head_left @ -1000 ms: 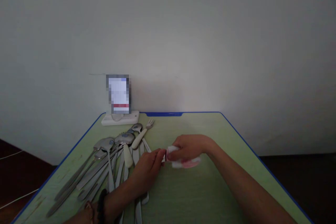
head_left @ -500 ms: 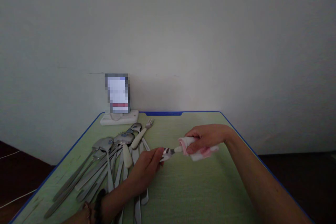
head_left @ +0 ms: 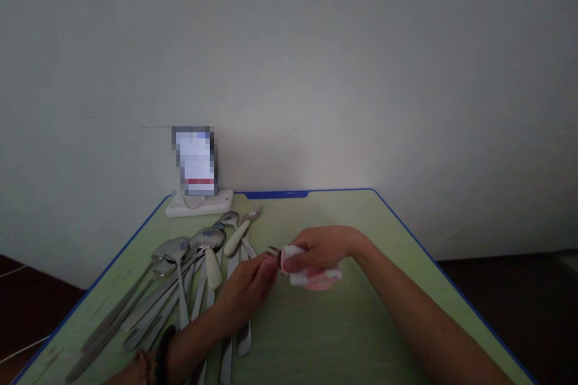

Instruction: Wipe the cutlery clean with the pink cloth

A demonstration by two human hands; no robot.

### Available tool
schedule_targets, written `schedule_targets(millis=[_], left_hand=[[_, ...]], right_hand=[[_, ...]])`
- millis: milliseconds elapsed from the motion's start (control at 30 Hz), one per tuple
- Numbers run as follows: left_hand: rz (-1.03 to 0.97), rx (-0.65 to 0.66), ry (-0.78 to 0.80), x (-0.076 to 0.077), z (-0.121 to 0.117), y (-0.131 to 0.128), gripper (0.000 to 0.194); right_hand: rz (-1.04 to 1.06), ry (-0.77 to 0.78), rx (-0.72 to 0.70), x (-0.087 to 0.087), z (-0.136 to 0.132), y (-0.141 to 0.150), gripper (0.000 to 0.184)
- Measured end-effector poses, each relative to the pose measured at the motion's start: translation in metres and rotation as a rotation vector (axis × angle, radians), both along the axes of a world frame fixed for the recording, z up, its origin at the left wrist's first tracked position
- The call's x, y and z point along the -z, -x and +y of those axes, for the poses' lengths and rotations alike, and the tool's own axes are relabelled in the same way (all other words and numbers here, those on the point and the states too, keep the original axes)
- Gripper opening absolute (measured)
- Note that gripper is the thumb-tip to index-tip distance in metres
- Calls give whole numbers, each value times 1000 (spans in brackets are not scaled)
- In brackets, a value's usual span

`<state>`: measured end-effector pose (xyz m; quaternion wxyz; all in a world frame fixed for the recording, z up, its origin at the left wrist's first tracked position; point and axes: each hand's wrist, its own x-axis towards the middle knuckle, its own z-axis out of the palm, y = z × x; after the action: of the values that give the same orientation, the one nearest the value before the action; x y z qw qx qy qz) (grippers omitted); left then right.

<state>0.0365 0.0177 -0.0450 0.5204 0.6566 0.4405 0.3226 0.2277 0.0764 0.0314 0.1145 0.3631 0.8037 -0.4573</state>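
My left hand is closed on a small fork, of which only a bit of the metal head shows. A pink-and-white cloth is in my closed right hand, pressed up against my left fingertips. The cloth and my fingers hide the rest of the fork, including its pale handle. Left of my hands lies a loose pile of cutlery: metal spoons, a white-handled fork and several long handles, partly covered by my left forearm.
A green table with a blue edge stands against a pale wall. At its back left, a phone with a blurred screen stands on a white base.
My right hand has moved left with the cloth, along the fork's handle to its head, close to my left fingers. The view has shifted slightly.
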Motion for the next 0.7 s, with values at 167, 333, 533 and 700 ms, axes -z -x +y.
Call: schedule_targets(millis=[167,333,533,700], left_hand=[[-22,-81,84,-1,1,-2,43],[-99,-203,164,-5,2,-5,46],[-145,-216,198,-6,6,-5,46],[-158,-206,219,-7,8,-3,45]], right_hand=[[-8,-17,20,-3,6,-5,36],[-25,20,35,-20,9,-33,36],[-50,10,107,-26,9,-47,38],[-181,-117,55,-26,3,-26,27]])
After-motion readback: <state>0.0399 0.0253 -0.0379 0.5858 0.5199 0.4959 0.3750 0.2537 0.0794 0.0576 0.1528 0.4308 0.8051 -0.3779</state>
